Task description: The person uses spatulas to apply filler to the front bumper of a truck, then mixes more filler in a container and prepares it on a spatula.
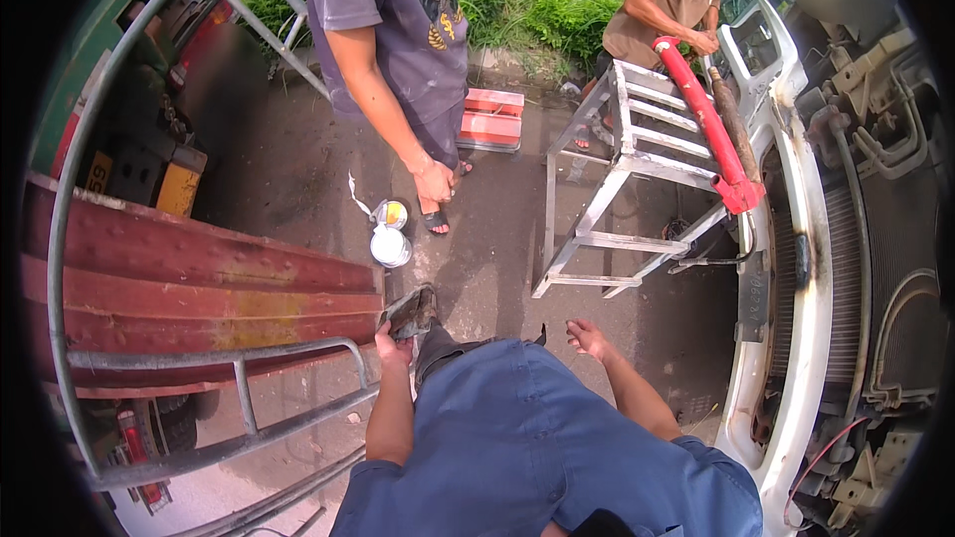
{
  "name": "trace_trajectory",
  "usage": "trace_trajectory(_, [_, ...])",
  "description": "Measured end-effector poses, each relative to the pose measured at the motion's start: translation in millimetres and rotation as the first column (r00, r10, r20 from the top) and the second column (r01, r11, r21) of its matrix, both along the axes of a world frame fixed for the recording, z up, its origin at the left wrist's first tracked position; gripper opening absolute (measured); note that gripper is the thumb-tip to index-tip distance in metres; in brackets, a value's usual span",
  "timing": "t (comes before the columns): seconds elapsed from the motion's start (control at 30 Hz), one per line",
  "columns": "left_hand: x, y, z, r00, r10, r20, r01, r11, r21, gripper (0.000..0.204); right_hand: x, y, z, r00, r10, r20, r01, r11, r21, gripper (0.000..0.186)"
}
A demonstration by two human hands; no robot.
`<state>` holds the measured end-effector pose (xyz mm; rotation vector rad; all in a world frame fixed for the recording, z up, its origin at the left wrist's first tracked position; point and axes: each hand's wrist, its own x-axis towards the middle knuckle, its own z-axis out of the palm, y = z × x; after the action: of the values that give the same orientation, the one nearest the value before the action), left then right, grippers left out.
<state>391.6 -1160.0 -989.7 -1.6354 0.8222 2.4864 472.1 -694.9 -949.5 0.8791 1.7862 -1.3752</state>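
Note:
My left hand (394,346) is closed around the lower edge of a dark grey, flat, crumpled-looking piece (406,314), held over my leg and shoe. Its material is hard to make out. Out to the right, my right hand (590,339) is raised off my body with its fingers apart, and I see nothing in it. Beyond it stands a whitish slatted metal stand (587,237). A red metal cylinder (701,109) lies on its top, beside a rusty rod (733,124).
A white can (391,248) and a yellow-topped can (392,214) sit on the ground ahead. One person (388,50) stands near them; another (662,0) bends by the stand. Red panels (219,283) and metal rails (244,398) lie left, a white vehicle frame (804,268) right.

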Motion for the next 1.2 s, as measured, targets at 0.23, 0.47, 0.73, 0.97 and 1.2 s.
trace_trajectory(0.23, [-140.5, 3.6, 49.8, 0.817, -0.537, -0.209, 0.539, 0.841, -0.051, 0.042, -6.5, -101.8, -81.4, 0.995, -0.096, -0.005, 0.096, 0.995, 0.004, 0.078])
trace_trajectory(0.47, [-224.8, 14.5, 136.5, 0.650, -0.641, -0.408, 0.629, 0.755, -0.185, 0.051, -114.4, -150.9, 15.1, 0.991, 0.121, -0.060, -0.119, 0.992, 0.035, 0.076])
trace_trajectory(0.73, [-251.3, 67.8, 174.9, 0.536, -0.718, -0.444, 0.775, 0.627, -0.078, 0.059, -211.1, -195.1, 94.3, 0.895, -0.363, -0.260, 0.138, 0.779, -0.611, 0.053])
trace_trajectory(0.97, [-247.1, 88.4, 180.8, 0.504, -0.721, -0.475, 0.813, 0.582, -0.021, 0.063, -223.6, -176.7, 118.6, 0.707, -0.696, -0.125, 0.119, 0.292, -0.949, 0.017])
trace_trajectory(1.2, [-252.5, 76.3, 201.0, 0.461, -0.762, -0.455, 0.810, 0.570, -0.134, 0.056, -240.4, -186.7, 182.0, 0.741, -0.648, -0.178, 0.236, 0.499, -0.834, 0.028])
